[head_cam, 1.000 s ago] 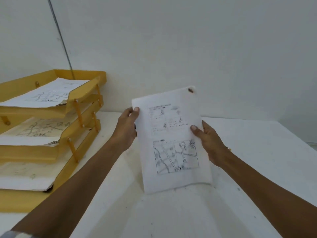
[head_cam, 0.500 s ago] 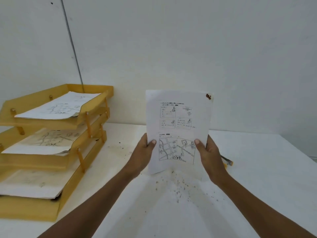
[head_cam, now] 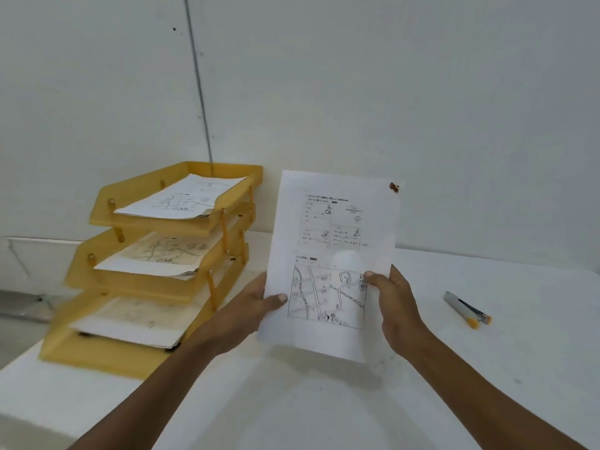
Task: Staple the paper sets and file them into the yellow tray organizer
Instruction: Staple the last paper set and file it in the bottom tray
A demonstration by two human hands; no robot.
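I hold a white paper set (head_cam: 334,222) upright above the table; it is printed with small boxes and a map drawing. My left hand (head_cam: 246,311) grips its lower left edge and my right hand (head_cam: 394,306) grips its lower right edge. A small brown mark sits at its top right corner. The yellow tray organizer (head_cam: 97,352) stands to the left with three tiers, each holding printed sheets. A grey stapler (head_cam: 466,308) with an orange tip lies on the table to the right of my right hand.
The white table (head_cam: 519,368) meets a plain white wall behind. A thin dark line (head_cam: 198,82) runs down the wall to the organizer's back. Left of the table the floor and a white panel show.
The view has shifted right and up, so the organizer sits more central and the stapler shows fully. Both hands still hold the paper upright, now gripped lower than a second ago.
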